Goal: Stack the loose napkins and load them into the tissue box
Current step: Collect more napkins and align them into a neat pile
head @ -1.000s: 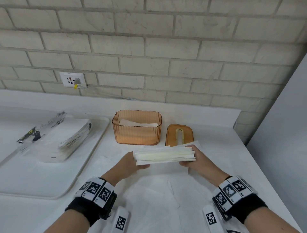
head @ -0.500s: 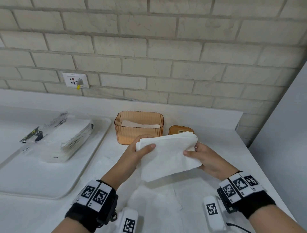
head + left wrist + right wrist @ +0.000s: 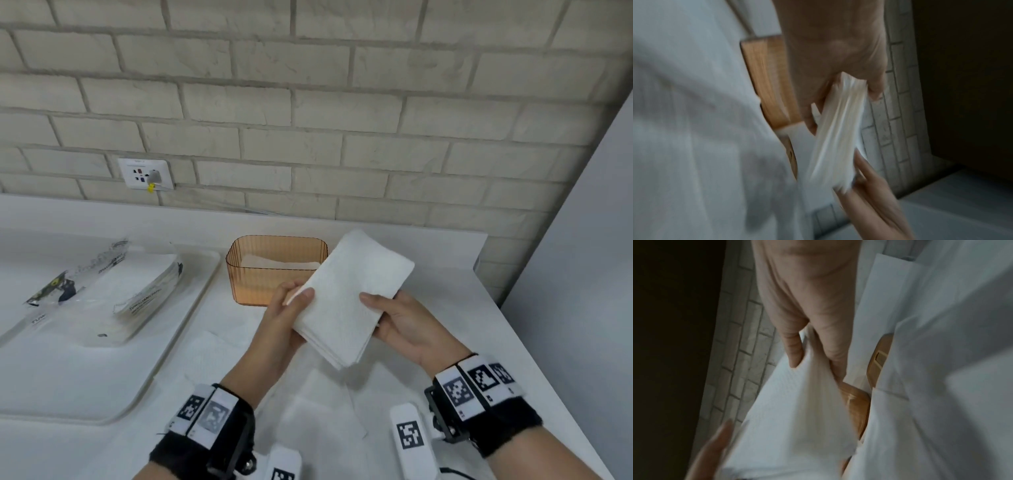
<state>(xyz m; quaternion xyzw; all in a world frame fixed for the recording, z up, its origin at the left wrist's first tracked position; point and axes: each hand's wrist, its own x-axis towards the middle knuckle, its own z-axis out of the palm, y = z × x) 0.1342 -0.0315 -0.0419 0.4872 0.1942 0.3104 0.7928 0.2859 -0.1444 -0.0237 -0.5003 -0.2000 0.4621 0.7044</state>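
Observation:
A thick stack of white napkins (image 3: 349,294) hangs tilted in the air in front of the orange ribbed tissue box (image 3: 260,270). My left hand (image 3: 291,308) grips its left edge with the thumb on top. My right hand (image 3: 387,315) grips its right edge, thumb across the top face. The left wrist view shows the stack's layered edge (image 3: 836,133) pinched between thumb and fingers. In the right wrist view the napkin stack (image 3: 797,402) is pinched the same way. The open box holds some white napkins. The orange slotted lid (image 3: 878,360) lies on the counter, hidden behind the stack in the head view.
Loose white napkins (image 3: 318,411) lie spread on the white counter below my hands. A white tray (image 3: 68,377) on the left carries a plastic pack of napkins (image 3: 102,291). A brick wall with a socket (image 3: 145,173) runs behind; a grey panel (image 3: 582,274) bounds the right side.
The stack, held flat and edge-on a second ago, has been lifted and tipped so its broad face shows, then turned diagonally and moved right, now covering the lid.

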